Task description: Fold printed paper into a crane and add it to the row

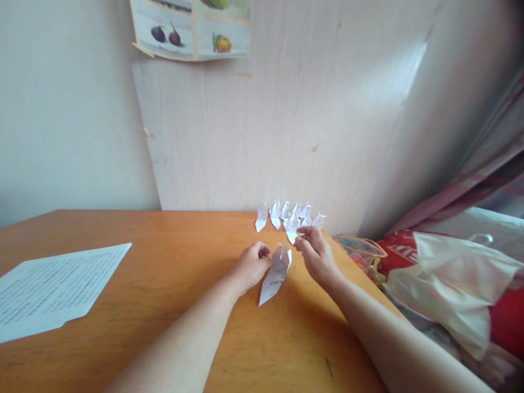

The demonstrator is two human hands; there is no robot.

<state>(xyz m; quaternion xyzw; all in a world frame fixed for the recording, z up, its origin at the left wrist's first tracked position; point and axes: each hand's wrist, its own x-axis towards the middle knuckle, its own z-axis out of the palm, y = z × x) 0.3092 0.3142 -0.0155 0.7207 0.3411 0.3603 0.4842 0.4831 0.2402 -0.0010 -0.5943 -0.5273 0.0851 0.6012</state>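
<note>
A white folded-paper figure [275, 278] with printed marks and pointed upper tips stands tilted on the table between my hands. My left hand [251, 267] has its fingers curled at the figure's left edge, partly hidden there by the paper. To the right, apart from this figure, my right hand [318, 256] has its thumb and index finger parted. Its fingertips are close to another folded-paper figure [291, 225] at the front of a cluster; whether they touch it I cannot tell. Several similar figures stand behind, with one paper figure [261, 216] at the cluster's left end.
Printed sheets [61, 289] lie on the left of the orange wooden table [172, 305]. A pale board [254, 136] with fruit pictures [221, 43] rises behind. Beyond the table's right edge are an orange-rimmed clear container [360, 248] and a white and red bag [446, 289].
</note>
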